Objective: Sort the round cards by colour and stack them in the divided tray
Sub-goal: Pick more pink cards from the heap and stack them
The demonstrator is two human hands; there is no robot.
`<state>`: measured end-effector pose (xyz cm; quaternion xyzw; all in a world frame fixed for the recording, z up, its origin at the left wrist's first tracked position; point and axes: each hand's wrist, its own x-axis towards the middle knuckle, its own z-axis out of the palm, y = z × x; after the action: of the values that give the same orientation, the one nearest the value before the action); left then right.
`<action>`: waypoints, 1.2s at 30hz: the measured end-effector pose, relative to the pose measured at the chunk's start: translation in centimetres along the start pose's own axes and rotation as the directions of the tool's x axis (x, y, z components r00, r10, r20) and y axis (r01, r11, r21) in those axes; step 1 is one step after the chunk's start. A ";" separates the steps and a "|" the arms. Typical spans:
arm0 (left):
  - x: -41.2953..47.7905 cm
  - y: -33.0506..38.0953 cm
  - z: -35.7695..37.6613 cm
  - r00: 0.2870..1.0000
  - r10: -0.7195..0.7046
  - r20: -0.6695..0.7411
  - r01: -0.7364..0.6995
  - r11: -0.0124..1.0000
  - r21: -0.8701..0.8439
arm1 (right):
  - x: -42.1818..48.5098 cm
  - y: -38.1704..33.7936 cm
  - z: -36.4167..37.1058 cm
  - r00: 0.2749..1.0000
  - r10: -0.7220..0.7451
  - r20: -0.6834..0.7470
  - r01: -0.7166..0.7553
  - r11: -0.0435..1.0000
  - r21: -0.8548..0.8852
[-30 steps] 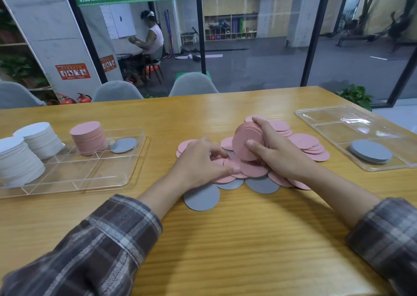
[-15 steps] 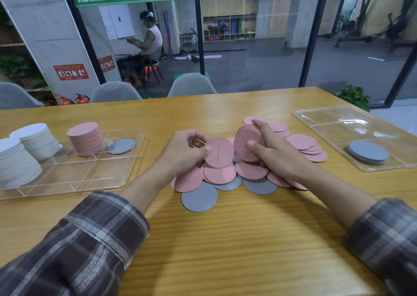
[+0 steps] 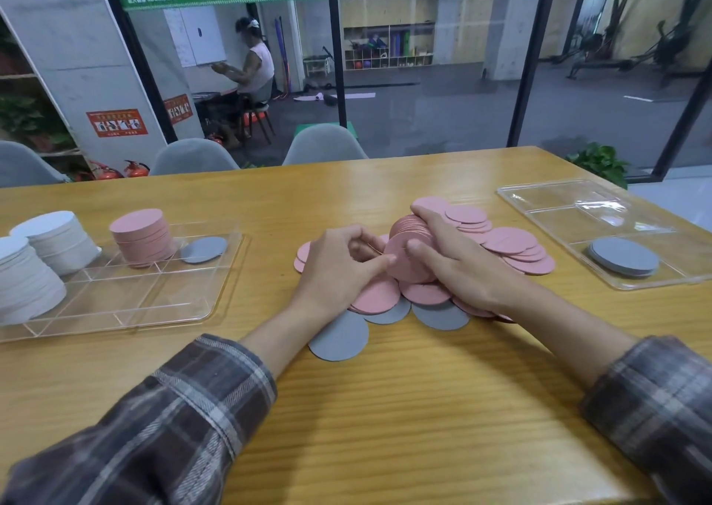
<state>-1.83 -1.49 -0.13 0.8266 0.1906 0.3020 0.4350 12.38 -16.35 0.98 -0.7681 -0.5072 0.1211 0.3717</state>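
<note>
The big wooden surface (image 3: 385,408) fills most of the view. On its left side lies a clear divided tray (image 3: 154,304). On the far right lies a second clear tray (image 3: 558,211).

Two arms in checked sleeves (image 3: 185,408) reach in from the near edge to the middle.

Two tall stacks of white cards (image 3: 34,269) stand at the left end of the left tray. Just right of them, in a far box of the same tray, stands a stack of pink cards (image 3: 142,235). One grey card (image 3: 203,249) lies flat in the next box to the right. A low stack of grey cards (image 3: 623,256) lies in the near part of the right tray.

A loose pile of pink cards (image 3: 512,246) is spread in the middle of the surface, between the two trays. A few grey cards (image 3: 339,337) peek out from under its near side.

The right hand (image 3: 462,265) is curled round a bunch of pink cards (image 3: 408,258) and holds them up on their edges, on top of the pile. The left hand (image 3: 339,269) is just left of the bunch, fingers curled in, with its thumb tip touching the front card. I cannot tell if it grips a card of its own.
</note>
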 end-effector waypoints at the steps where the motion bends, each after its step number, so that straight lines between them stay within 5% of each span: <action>1: 0.1 0.0 -0.2 0.999 0.040 0.017 -0.041 0.998 0.045 | 0.1 0.1 0.0 1.000 -0.005 0.004 0.005 1.000 -0.021; 4: 0.5 -0.4 -1.4 0.983 0.117 0.145 -0.154 0.947 0.283 | 0.4 0.5 0.0 1.000 0.016 -0.005 -0.016 1.000 -0.011; 8: 0.6 -1.3 -3.6 0.940 0.017 0.340 -0.183 0.867 0.464 | 0.5 0.9 0.1 1.000 0.020 -0.011 -0.020 1.000 0.004; 17: 0.7 -1.0 -3.9 0.962 0.148 0.230 -0.221 0.915 0.337 | 0.5 0.8 0.1 1.000 0.014 -0.028 -0.014 1.000 0.007; 25: 0.6 -0.2 -3.1 0.983 -0.003 0.184 0.007 1.000 -0.019 | 0.2 0.6 0.0 0.999 0.033 -0.039 -0.031 0.999 0.030; 36: 0.3 0.0 -0.6 0.993 -0.076 0.086 0.071 0.995 0.067 | 0.1 0.2 0.1 0.999 0.022 -0.046 -0.019 0.998 0.062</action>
<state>-2.01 -1.02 0.25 0.8450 0.2110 0.2425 0.4273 12.50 -16.22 0.80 -0.7639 -0.4866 0.1226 0.4057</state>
